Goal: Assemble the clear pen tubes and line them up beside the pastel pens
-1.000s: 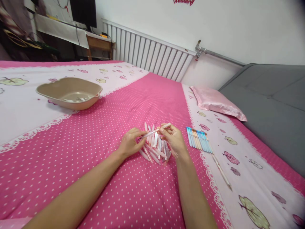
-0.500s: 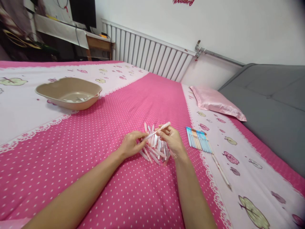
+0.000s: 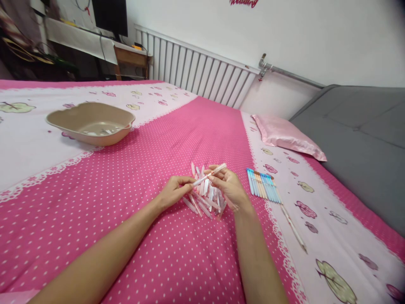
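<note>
Between my two hands a pale pink pen [image 3: 209,175] is held at a slant, its right end higher. The fingers of my left hand [image 3: 175,191] pinch its lower end. My right hand [image 3: 228,184] grips it close to the upper end. Just beneath lies a loose pile of pink and clear pen parts [image 3: 205,200], partly covered by my hands. On the right, a row of blue and peach pens [image 3: 263,184] lies side by side on the bed. A single white pen [image 3: 294,229] with a pointed tip lies below that row.
A beige plastic basin [image 3: 109,138] with small pale pieces in it stands at the left on the pink dotted bedspread [image 3: 152,156]. A pink pillow [image 3: 289,138] rests by the grey headboard [image 3: 357,126]. Behind the bed is a white radiator [image 3: 196,63].
My left fingers have shifted slightly at the lower end of the pen, and more of the pen shows between the hands. Everything else looks the same.
</note>
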Tool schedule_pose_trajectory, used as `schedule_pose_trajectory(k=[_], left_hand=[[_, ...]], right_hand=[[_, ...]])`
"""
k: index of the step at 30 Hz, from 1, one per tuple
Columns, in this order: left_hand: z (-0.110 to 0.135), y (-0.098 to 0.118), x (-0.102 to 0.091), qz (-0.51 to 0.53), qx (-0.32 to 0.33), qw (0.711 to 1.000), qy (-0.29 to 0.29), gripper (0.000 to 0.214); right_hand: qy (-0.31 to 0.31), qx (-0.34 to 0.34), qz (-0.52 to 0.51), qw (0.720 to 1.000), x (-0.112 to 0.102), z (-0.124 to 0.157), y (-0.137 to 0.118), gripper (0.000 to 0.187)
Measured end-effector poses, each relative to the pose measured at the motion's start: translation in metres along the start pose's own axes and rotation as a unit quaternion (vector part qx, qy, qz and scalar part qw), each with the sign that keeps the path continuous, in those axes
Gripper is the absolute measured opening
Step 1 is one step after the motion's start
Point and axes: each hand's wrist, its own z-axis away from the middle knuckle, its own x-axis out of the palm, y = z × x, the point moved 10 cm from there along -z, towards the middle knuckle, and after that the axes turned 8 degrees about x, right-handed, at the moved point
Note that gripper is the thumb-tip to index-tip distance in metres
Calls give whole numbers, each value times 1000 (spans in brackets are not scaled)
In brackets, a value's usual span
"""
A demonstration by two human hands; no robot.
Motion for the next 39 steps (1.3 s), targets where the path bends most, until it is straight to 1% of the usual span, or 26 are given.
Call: schedule_pose_trajectory(k=[2,5,13,17,20,22,26,30,34,39], left_hand=[[0,-1,2,27,-8,1000,-7,23],[-1,-1,3,41,-7,999,-13,21],[-1,3,5,27,1,999,-21,24],[0,0,6,41,-12,999,-21,26],[-1,-2,5,27,-7,999,-19,28],[-1,-2,3,9,7,1000,-16,28],[-2,-3,0,-22,37,999,-7,29],[-1,-4,0,-43,37,998,-6,30],[1,-4,0,-11,10,1000,-10,27],[3,-5,4,63,-23,998,-18,25]], right_hand=[[-8,5,-10,1000,1,-1,2,37],[-10,-1,-4,1000,2,-1,1,35],[26,-12,36,999,-1,2,-7,34],[11,-7,29,1000,1,2,-4,35],[5,-1,19,1000,2,1,-1,36],[16,-1,15,1000,0,0,0,37],[63,-15,28,997,-5,-1,-2,36],[70,-28,37,996,-5,-1,-4,35],[64,-25,33,997,-3,0,-5,38],[30,-12,19,999,2,3,-6,45]])
